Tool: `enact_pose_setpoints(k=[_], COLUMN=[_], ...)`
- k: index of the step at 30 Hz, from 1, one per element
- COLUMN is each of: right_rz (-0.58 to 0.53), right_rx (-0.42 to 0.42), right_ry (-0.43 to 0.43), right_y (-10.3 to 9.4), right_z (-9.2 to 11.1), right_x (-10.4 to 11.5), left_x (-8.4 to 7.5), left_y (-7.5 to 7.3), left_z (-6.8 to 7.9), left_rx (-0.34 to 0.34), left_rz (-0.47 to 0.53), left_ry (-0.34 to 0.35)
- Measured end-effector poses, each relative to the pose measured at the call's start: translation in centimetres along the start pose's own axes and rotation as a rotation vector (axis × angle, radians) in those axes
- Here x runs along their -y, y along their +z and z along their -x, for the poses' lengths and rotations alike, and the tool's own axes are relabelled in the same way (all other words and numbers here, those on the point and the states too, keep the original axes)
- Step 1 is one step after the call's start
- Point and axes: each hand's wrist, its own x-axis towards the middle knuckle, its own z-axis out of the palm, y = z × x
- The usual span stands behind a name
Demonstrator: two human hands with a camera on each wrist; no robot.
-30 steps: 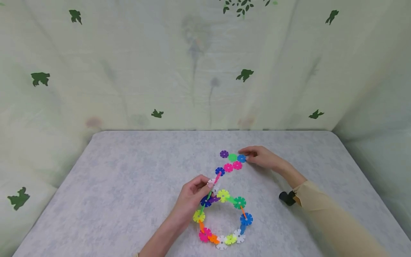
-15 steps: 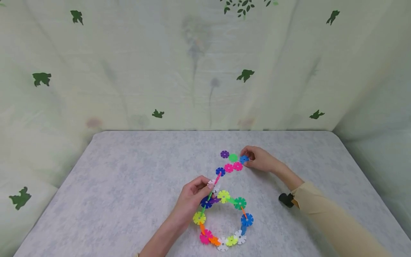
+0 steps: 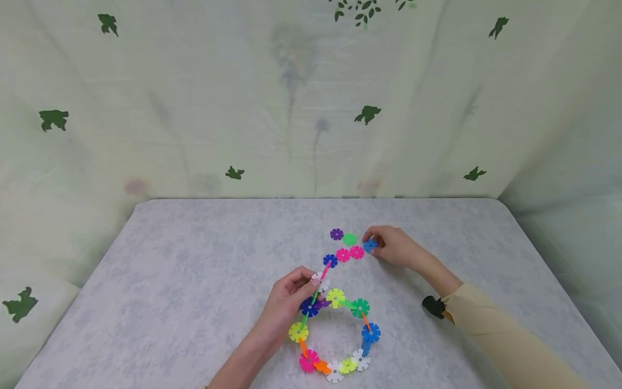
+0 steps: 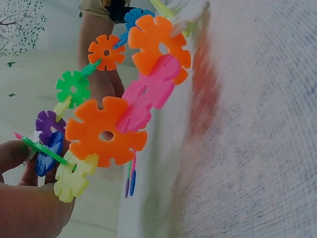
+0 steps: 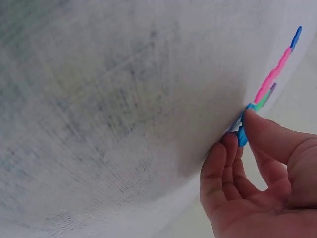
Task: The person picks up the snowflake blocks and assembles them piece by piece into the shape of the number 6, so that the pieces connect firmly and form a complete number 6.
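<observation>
My left hand [image 3: 286, 300] pinches a white notched disc [image 3: 320, 283] at the top left of a ring of interlocking plastic discs [image 3: 360, 308]. A pink disc [image 3: 326, 270] slants up from that white one. In the left wrist view, large orange discs [image 4: 106, 134] of the ring hang in front of the hand. My right hand [image 3: 396, 246] pinches a blue disc [image 3: 370, 246] between thumb and fingers, tilted just off the tabletop; the right wrist view has this blue disc [image 5: 242, 135] partly behind the thumb.
Near the right hand lie a purple disc [image 3: 337, 234], a light green disc [image 3: 350, 239], two pink discs [image 3: 357, 252] and a dark blue disc [image 3: 330, 261]. The grey tabletop [image 3: 204, 259] meets a pale curtain [image 3: 194, 108] behind. A dark wrist device [image 3: 432, 307] sits by the right sleeve.
The right hand has taken hold of the blue disc, drawn it slightly away from the light green one and tilted it. The left hand and the ring stay nearly still.
</observation>
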Motion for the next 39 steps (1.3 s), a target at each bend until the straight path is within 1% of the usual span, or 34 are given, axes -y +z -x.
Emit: enact_pose_setpoints(k=[6, 11, 16, 21, 24, 27, 32, 36, 39], right_rz=[0.027, 0.031, -0.034, -0.099, -0.147, -0.215, -0.339, -0.397, -0.473], right_rx=[-0.048, -0.114, -0.234, -0.382, -0.445, -0.471, -0.467, -0.475, -0.487], right_ry=[0.001, -0.015, -0.002, -0.019, -0.029, -0.037, -0.051, -0.079, -0.111], right_y=[0.1, 0.0, 0.0, 0.6, 0.9, 1.1, 1.3, 1.5, 1.8], right_z=[0.8, 2.0, 4.0, 6.6, 8.0, 9.3, 10.8, 11.4, 11.5], right_x=[0.4, 1.3, 2.6, 4.0, 5.0, 6.0, 7.6, 8.5, 8.9], left_x=[-0.1, 0.0, 0.1, 0.1, 0.0, 0.0, 0.0, -0.1, -0.1], left_y=[0.0, 0.0, 0.1, 0.3, 0.4, 0.5, 0.5, 0.5, 0.6], left_z=[0.0, 0.0, -0.2, -0.2, -0.2, -0.1, 0.0, 0.1, 0.3], left_rx=[0.002, -0.008, -0.020, -0.022, -0.022, -0.023, -0.013, -0.012, -0.010], left_rz=[0.006, 0.004, -0.006, 0.003, 0.002, -0.009, -0.034, -0.053, -0.057], left_ry=[0.001, 0.001, 0.003, 0.018, 0.033, 0.048, 0.060, 0.050, 0.042])
